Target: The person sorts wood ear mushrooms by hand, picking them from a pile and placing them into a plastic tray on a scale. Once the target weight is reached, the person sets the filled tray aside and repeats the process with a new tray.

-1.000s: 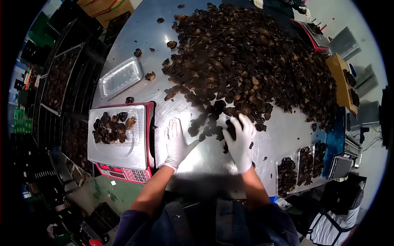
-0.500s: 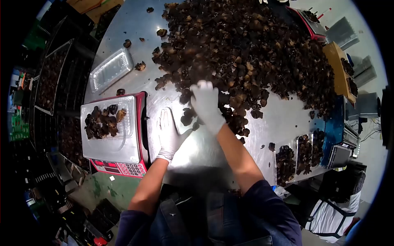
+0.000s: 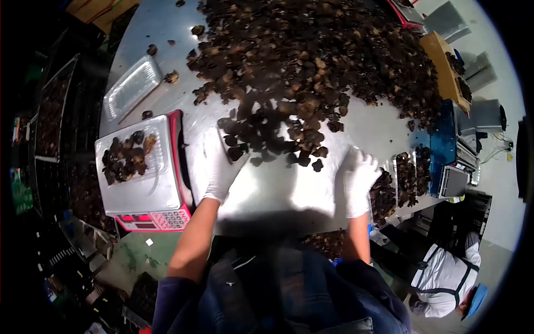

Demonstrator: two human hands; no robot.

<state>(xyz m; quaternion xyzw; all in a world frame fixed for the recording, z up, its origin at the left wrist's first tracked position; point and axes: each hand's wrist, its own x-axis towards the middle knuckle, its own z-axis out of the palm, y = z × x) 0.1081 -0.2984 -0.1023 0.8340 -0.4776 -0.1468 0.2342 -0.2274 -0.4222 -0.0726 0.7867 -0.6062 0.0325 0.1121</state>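
My left hand (image 3: pixel 219 170), in a white glove, lies on the steel table (image 3: pixel 261 192) with its fingers stretched out and thumb spread. Its thumb is beside a few dark, curled wood ear mushrooms at the near edge of a large mushroom pile (image 3: pixel 311 72). My right hand (image 3: pixel 360 181), also gloved, is over the table to the right, fingers slightly bent and apart, with nothing visible in it. Close beside it are filled clear trays (image 3: pixel 405 178) of mushrooms. To the left, a red-and-silver scale (image 3: pixel 142 197) carries a clear tray (image 3: pixel 159 170) of mushrooms.
An upturned or bare clear tray (image 3: pixel 133 86) lies behind the scale, with loose mushrooms around it. A cardboard box (image 3: pixel 442 64) and blue container (image 3: pixel 443 131) line the right edge. A person (image 3: pixel 445 273) in white is at lower right. Dark crates (image 3: pixel 55 111) stand left.
My right hand has left the pile's near edge and moved right and toward me, beside the filled trays. Mushrooms have spread nearer my left hand. The whole view has shifted slightly.
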